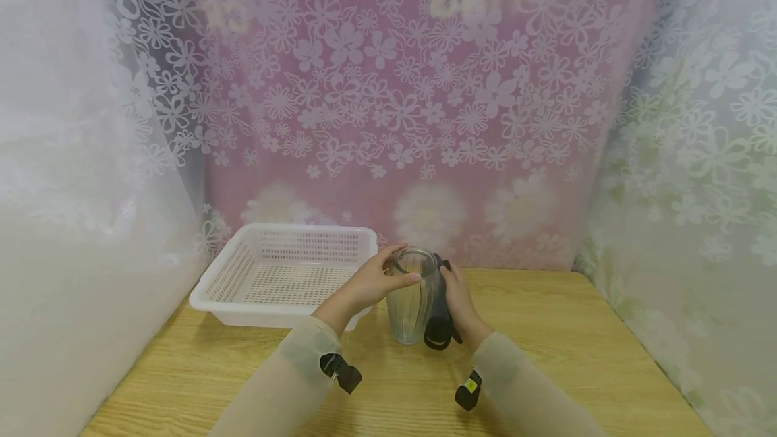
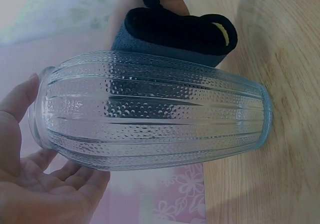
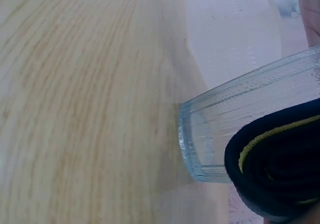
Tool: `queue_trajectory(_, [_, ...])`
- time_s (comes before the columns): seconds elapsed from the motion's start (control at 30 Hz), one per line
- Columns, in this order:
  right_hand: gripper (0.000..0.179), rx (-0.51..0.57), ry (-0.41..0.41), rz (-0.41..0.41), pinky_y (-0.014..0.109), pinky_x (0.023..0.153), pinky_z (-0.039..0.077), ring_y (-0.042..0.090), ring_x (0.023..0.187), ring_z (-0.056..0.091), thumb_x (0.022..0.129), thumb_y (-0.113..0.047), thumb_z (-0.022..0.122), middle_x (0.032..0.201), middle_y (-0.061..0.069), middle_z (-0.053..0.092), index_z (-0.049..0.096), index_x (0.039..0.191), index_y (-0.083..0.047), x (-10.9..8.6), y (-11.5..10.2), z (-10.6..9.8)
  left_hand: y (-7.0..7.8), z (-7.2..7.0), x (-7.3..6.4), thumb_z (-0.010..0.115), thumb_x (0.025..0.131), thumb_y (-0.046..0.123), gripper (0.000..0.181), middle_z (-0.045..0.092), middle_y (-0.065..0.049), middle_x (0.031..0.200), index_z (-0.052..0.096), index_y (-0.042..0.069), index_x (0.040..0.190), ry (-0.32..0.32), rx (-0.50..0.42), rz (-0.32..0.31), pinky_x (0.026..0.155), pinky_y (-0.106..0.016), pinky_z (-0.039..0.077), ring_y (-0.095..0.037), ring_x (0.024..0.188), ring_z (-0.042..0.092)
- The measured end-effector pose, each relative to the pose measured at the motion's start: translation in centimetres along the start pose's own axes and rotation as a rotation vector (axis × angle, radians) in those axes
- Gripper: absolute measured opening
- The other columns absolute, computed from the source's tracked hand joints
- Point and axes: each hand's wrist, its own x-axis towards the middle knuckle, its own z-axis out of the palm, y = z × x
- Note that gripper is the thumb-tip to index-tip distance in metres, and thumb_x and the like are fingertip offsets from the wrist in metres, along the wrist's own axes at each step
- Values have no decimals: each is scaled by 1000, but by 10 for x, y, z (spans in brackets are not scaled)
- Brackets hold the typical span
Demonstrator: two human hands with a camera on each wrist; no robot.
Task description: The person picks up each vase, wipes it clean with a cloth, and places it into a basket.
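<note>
A ribbed clear glass vase (image 1: 408, 309) stands on the table in the head view. My left hand (image 1: 380, 280) grips it around the neck, the thumb near the rim. In the left wrist view, the vase (image 2: 155, 111) shows dimpled panels, and my left hand (image 2: 45, 169) curls at its mouth end. My right hand (image 1: 460, 302) holds a folded dark cloth (image 1: 441, 319) at the vase's right side. A yellow strip shows inside the cloth (image 3: 275, 159) in the right wrist view, close along the glass. Most of the right hand's fingers are hidden there.
A white perforated plastic basket (image 1: 231, 309) sits to the left, close beside the vase and left forearm. The wooden table (image 1: 546, 356) ends at a flowered curtain (image 1: 425, 120) behind, with more sheeting at both sides.
</note>
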Motion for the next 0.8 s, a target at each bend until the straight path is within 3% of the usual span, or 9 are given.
queue_trajectory(0.23, [67, -1, -17, -65, 59, 118, 14, 46, 147, 17, 109, -41, 29, 160, 27, 21, 23, 155, 7, 0, 11, 1, 1, 0, 0, 75, 88, 49, 77, 31, 3, 161, 35, 39, 153, 1, 4, 1, 113, -57, 32, -31, 149, 25])
queue_trajectory(0.33, [62, 17, -15, -77, 55, 113, 32, 44, 134, 42, 109, -41, 29, 144, 29, 45, 40, 147, 7, 0, 16, 2, 1, 0, 0, 75, 88, 49, 77, 30, 3, 161, 35, 39, 154, -2, 2, 2, 113, -57, 32, -31, 149, 25])
queue_trajectory(0.43, [53, 54, -19, -47, 42, 95, 50, 32, 105, 61, 110, -37, 31, 115, 21, 64, 56, 131, 4, 3, 21, 4, 1, 0, 0, 75, 88, 49, 78, 30, 4, 162, 35, 39, 154, -6, 1, 0, 113, -57, 32, -30, 149, 24])
queue_trajectory(0.57, [44, 80, -33, 31, 31, 81, 52, 20, 91, 61, 110, -31, 34, 102, 11, 65, 57, 127, 3, 2, 18, 3, 2, 0, 0, 76, 87, 49, 79, 30, 4, 162, 35, 39, 154, -6, 8, -5, 114, -56, 32, -30, 149, 25])
queue_trajectory(0.8, [40, 75, -42, 86, 32, 79, 50, 24, 94, 58, 108, -23, 36, 105, 15, 63, 55, 126, 6, -2, 18, 5, 2, 0, -1, 75, 87, 50, 79, 31, 2, 161, 35, 38, 154, -2, 15, -5, 113, -56, 32, -31, 149, 26])
